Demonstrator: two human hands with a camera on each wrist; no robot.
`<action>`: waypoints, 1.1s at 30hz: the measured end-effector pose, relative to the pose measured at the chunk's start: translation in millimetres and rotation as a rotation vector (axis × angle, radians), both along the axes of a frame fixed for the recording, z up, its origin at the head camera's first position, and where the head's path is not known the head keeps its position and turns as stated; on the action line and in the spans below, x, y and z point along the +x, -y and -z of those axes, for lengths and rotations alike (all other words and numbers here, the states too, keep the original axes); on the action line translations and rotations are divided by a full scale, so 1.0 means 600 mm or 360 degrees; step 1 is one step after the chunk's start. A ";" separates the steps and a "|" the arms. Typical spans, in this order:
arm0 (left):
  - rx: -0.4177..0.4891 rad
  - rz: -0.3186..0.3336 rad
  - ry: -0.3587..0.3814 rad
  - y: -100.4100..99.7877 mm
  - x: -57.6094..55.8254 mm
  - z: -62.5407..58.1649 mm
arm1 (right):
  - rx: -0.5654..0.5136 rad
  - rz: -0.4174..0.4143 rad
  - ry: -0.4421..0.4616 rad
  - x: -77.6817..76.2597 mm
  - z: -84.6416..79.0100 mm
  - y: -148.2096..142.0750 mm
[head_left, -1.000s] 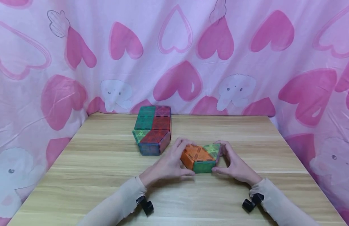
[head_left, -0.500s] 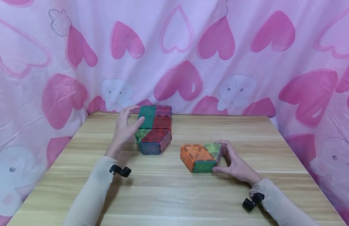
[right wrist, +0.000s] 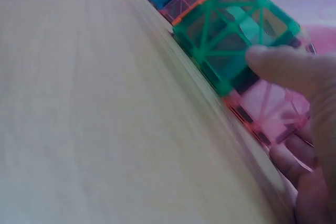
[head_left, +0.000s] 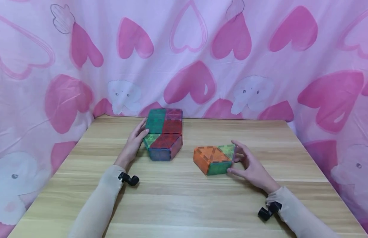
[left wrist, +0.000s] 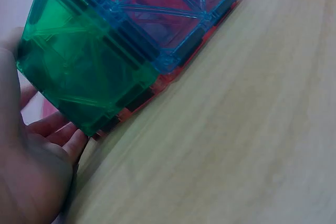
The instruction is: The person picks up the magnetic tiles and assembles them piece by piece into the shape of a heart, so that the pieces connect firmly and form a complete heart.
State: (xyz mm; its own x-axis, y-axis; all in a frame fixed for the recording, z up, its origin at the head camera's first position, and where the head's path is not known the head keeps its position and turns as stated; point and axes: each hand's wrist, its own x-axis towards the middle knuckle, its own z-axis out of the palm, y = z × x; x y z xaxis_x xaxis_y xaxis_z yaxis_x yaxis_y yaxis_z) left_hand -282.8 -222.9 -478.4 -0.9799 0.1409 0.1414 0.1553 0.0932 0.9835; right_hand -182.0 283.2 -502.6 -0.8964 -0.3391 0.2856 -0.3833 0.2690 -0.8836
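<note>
On the table's left-middle stands a larger block of translucent magnetic tiles (head_left: 172,127), topped in green and red, with blue and purple sides. My left hand (head_left: 131,145) lies along its left side, fingers fairly straight and touching it; in the left wrist view they reach the edge of a green tile (left wrist: 79,72). A smaller magnetic-tile block (head_left: 210,153), orange and yellow-green on top, sits to the right and nearer. My right hand (head_left: 252,167) grips its right end, the thumb on the green front tile (right wrist: 226,35) and the other fingers round the pink-purple side.
Both blocks rest on a wood-grain table (head_left: 184,205), with a gap between them. A pink curtain with hearts (head_left: 189,82) hangs behind the table's back edge and along both sides. A black camera mount is on each wrist.
My left hand has left the smaller block and moved across to the left side of the larger one. The smaller block has shifted slightly away from me with my right hand on it.
</note>
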 end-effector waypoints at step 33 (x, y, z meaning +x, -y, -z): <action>-0.0146 0.0111 -0.0058 -0.009 0.010 0.012 | 0.0273 0.0385 -0.0193 -0.105 0.000 0.158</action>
State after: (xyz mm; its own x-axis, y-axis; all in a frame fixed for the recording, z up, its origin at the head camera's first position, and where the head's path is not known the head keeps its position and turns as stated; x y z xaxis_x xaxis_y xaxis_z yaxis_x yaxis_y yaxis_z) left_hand -276.8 -217.5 -485.9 -0.9618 0.2222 0.1601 0.1999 0.1701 0.9649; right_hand -244.8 188.6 -502.7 -0.9199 -0.1725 0.3523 -0.3896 0.5065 -0.7692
